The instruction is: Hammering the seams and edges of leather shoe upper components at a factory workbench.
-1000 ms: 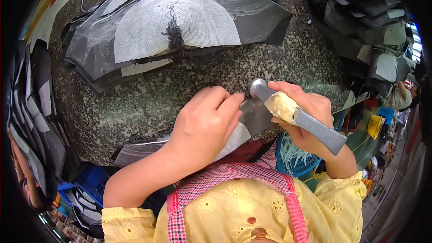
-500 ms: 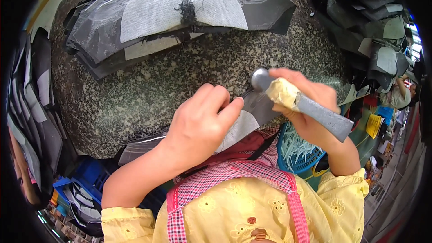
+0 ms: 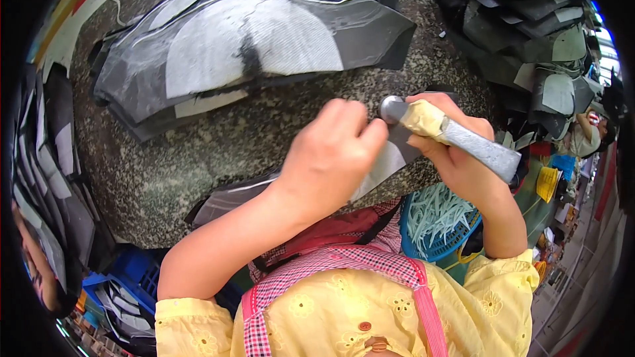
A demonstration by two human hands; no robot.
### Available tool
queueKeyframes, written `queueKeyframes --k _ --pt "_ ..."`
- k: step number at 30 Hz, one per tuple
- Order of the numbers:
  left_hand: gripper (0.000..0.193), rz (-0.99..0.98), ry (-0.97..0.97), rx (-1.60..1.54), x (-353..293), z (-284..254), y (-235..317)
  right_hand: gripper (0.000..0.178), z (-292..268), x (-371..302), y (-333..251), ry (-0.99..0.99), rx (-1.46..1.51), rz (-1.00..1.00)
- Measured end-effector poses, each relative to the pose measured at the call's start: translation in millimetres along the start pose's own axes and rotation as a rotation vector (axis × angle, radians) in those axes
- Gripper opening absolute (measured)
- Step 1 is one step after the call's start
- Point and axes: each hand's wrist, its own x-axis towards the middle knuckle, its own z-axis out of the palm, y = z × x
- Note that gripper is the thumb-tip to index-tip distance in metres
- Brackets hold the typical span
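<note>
Your right hand (image 3: 456, 158) is closed tight around the grey speckled metal hammer handle (image 3: 479, 149), which has a yellowish tape wrap; the rounded steel hammer head (image 3: 391, 108) sits on the dark flat cut piece with a white lining patch (image 3: 387, 162), near the table's near edge. Your left hand (image 3: 331, 155) has its grip curled shut, fingertips (image 3: 370, 135) pressing down on that same piece, just beside the hammer head. The piece lies flat on the speckled granite table (image 3: 198, 152), partly under your left hand. A stack of larger dark curved pieces with white patches (image 3: 251, 53) lies toward the table's far edge, well apart. A blue plastic basket of pale strips (image 3: 433, 221) sits below the near edge.
</note>
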Motion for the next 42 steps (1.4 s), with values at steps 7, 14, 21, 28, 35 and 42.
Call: queueKeyframes --k 7,14,21,28,35,42 --pt "0.028 0.018 -0.026 -0.003 -14.8 -10.7 5.2 0.029 -5.9 9.8 16.9 0.004 0.140 -0.056" --pt "0.028 0.012 -0.062 0.001 -12.9 -14.2 4.0 0.036 1.2 -1.6 8.9 -0.049 -0.019 -0.175" --pt "0.024 -0.031 0.021 0.020 -24.0 -16.2 4.0 0.042 -13.0 2.3 2.4 0.011 -0.101 -0.171" --pt "0.025 -0.114 0.044 -0.165 -24.8 -17.1 -4.8 0.032 11.2 -0.5 2.2 -0.011 -0.048 -0.236" --pt "0.026 0.014 -0.035 0.095 -36.7 -22.8 9.8 0.029 6.2 -3.2 -15.8 0.111 -0.130 -0.319" --pt "0.026 -0.015 0.036 -0.030 -51.9 -24.2 -5.1 0.020 6.1 -0.3 -14.3 -0.052 -0.179 -0.274"
